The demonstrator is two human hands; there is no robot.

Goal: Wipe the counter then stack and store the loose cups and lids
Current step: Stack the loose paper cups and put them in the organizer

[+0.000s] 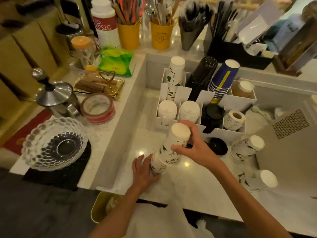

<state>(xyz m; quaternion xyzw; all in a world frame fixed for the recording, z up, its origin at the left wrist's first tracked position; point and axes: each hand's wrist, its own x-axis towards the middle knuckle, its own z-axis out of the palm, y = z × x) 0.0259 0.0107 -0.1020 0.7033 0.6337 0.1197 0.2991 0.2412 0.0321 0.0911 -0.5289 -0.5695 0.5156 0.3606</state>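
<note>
Head view, looking down on a pale counter [197, 186] with a raised ledge along its left side. Far left on the ledge: a glass bowl [54, 143] on a dark mat, a steel plunger pot [54, 98] behind it, a roll of tape [98, 108] just beside the pot. Further back, a green tissue pack [116, 61], a white bottle with a red label [105, 23] and two yellow pots [129, 34] full of sticks and pens.

Left hand [144, 172] wraps the bottom of a short stack of printed paper cups [169, 150], fingers curled shut round it near the counter surface. The stack is upside down, tilted, bases pointing up and away. Right hand [193, 148] clamps the upper cup of the same stack, thumb on the near side, fingers over the far side.

Just behind the hands, a white divided organizer [181, 93] stands on the counter. Its back row holds a tall printed cup stack [175, 76], a black cup stack [202, 74], a blue cup stack [223, 78] and a brown one. Front row: two piles of white lids [167, 109], black lids, a label roll [235, 120].

Right of the hands, a black lid [218, 146] lies loose on the counter. Two more printed cups, one near the organizer [247, 148] and one nearer the edge [262, 181], lie overturned, well apart from the held stack.
</note>
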